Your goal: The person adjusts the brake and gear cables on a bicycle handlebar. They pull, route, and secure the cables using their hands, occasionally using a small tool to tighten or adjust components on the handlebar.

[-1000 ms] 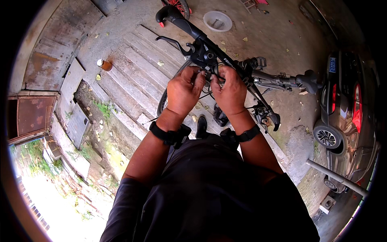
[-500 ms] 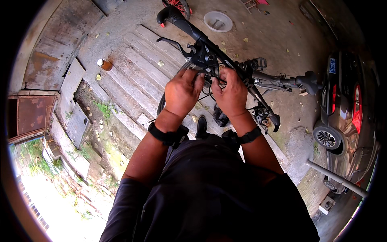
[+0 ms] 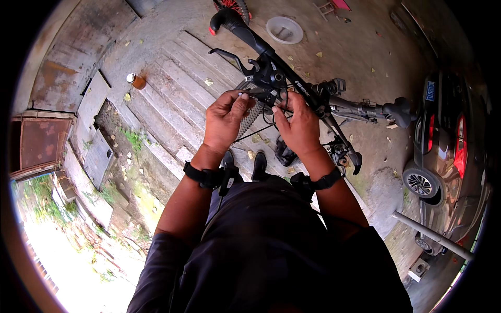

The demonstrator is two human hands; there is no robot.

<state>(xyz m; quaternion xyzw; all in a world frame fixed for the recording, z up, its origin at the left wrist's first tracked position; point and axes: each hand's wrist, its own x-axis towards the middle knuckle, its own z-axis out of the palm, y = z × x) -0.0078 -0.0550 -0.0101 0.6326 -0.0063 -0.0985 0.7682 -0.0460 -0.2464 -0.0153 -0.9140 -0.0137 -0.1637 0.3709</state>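
Note:
A black bicycle handlebar (image 3: 292,75) slants across the middle, with a brake lever (image 3: 229,56) and a round-capped shifter (image 3: 276,77) on its left half. Just below the shifter, my left hand (image 3: 222,125) pinches something tiny with a pale tip between thumb and forefinger; its kind is too small to tell. My right hand (image 3: 300,125) is closed at the thin black cables (image 3: 275,112) beside the handlebar, thumb and forefinger on one of them. Part of the front tyre (image 3: 249,119) shows between the hands. Both wrists wear black straps.
Long grey slabs (image 3: 172,86) lie under the bicycle. A jar of brown liquid (image 3: 136,81) stands to the left. Farther off are a pale basin (image 3: 284,30) and a red-rimmed wheel (image 3: 232,8). At the right a dark car (image 3: 443,141) is parked, near a grey pole (image 3: 433,232).
My left hand has drawn back left and slightly down from the shifter, with its small piece pinched. My right hand stays by the cables. The view has shifted slightly.

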